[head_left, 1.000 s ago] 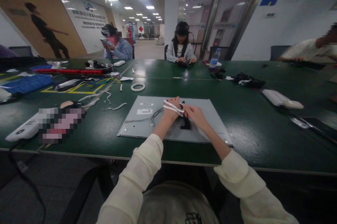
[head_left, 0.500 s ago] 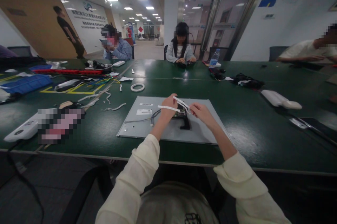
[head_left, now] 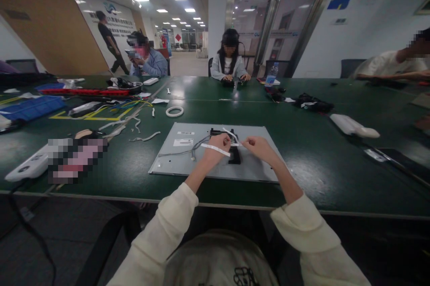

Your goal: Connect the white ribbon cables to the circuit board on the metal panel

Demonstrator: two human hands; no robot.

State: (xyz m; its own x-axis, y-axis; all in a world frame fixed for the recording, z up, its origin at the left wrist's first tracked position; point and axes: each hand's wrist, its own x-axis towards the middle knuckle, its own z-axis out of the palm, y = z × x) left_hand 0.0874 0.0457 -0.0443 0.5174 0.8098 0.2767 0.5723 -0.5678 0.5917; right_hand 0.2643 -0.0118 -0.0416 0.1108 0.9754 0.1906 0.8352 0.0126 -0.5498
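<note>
A flat grey panel (head_left: 188, 162) lies on the green table in front of me. On it are a black plastic piece (head_left: 235, 155), a grey cable (head_left: 194, 149) and white labels. Over the panel, my left hand (head_left: 217, 149) is closed in a pinch on a thin white tape strip (head_left: 230, 134). Across the back of that hand lies a second white strip (head_left: 215, 147). My right hand (head_left: 258, 148) is also pinched, at the right end of the strip between the hands. The fingertips hide part of the black piece.
A white tape roll (head_left: 175, 111) lies beyond the panel, with curled white scraps (head_left: 146, 137) to its left. A white power strip (head_left: 38, 158), a blue tray (head_left: 33, 109) and cables occupy the left. A white device (head_left: 352, 125) lies right. People sit across the table.
My left hand has come down and nearer the panel, uncovering more of the black piece. The strip between my hands has shifted with them. A person in the background has walked to the right.
</note>
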